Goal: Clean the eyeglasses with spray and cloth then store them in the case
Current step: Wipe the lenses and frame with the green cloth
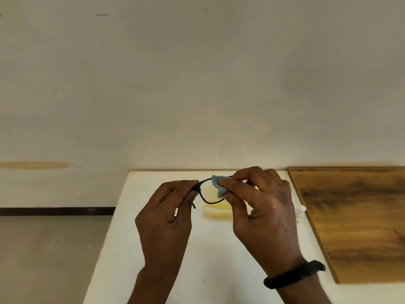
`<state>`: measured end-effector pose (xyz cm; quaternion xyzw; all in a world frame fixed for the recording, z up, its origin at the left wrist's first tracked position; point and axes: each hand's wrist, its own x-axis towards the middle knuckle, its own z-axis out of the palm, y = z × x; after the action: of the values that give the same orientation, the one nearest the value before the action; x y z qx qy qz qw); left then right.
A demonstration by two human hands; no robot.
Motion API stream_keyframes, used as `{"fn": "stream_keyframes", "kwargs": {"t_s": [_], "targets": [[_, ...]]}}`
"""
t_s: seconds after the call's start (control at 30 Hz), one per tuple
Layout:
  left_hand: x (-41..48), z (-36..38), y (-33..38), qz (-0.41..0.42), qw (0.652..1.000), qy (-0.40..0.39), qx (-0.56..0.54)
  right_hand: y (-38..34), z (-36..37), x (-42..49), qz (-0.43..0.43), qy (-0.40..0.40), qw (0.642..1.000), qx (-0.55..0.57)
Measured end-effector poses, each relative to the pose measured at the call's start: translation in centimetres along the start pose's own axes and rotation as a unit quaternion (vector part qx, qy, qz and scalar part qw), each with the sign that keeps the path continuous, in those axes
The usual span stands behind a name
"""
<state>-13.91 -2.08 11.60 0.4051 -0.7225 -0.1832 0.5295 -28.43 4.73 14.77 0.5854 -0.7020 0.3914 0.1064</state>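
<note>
Dark-framed eyeglasses (207,201) hang above the white table (140,238). My left hand (166,213) grips their left hinge and temple. A small blue cloth (219,185) is pinched by my right hand (260,207) around the right lens, which the cloth and fingers hide. On the table behind the glasses lies a pale yellow case (215,210), partly covered by my right hand. A small clear spray bottle (299,212) with a white cap lies on the table to the right of my right hand.
A brown wooden board (355,216) lies along the table's right side. A pale wall rises right behind the table's far edge. Tiled floor (43,249) shows to the left of the table. A black band circles my right wrist.
</note>
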Motion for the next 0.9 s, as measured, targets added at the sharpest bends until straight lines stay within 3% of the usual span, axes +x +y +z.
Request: {"fn": "stream_keyframes", "kwargs": {"t_s": [0.5, 0.9], "targets": [[-0.4, 0.1, -0.7, 0.012, 1.0, 0.01, 0.005, -1.2, 0.6, -0.5, -0.065, -0.056, 0.996, -0.017], [-0.3, 0.2, -0.4, -0.006, 1.0, 0.013, -0.021, -1.4, -0.6, -0.1, -0.057, -0.1, 0.993, -0.034]]}}
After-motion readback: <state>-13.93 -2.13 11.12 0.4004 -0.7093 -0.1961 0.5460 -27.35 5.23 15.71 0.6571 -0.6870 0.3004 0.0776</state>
